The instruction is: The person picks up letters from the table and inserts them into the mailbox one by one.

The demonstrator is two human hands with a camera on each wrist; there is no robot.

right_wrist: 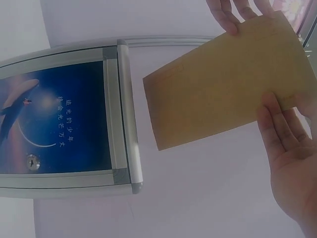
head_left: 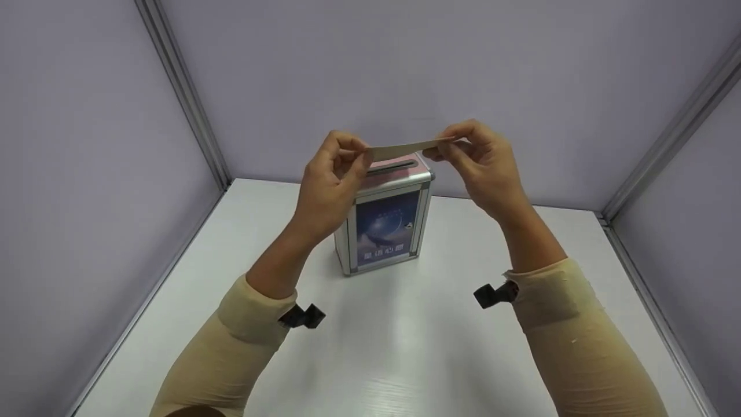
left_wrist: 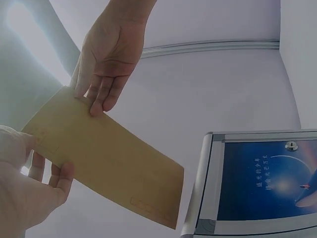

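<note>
From my remote seat this reads as a small staged booth, the kind put up for recording or testing, not a home or shop. Plain lavender-grey partition panels [head_left: 405, 63] close it in on three sides, joined at the corners by bare aluminium posts [head_left: 185, 95] and edged by the same metal rail along the base. A white worktop [head_left: 405, 347] fills the floor of the enclosure wall to wall. The only furnishing I see on it is an aluminium-framed suggestion box [head_left: 385, 223] with a slot in its top, a small lock and a blue printed poster with Chinese lettering on its front.
</note>
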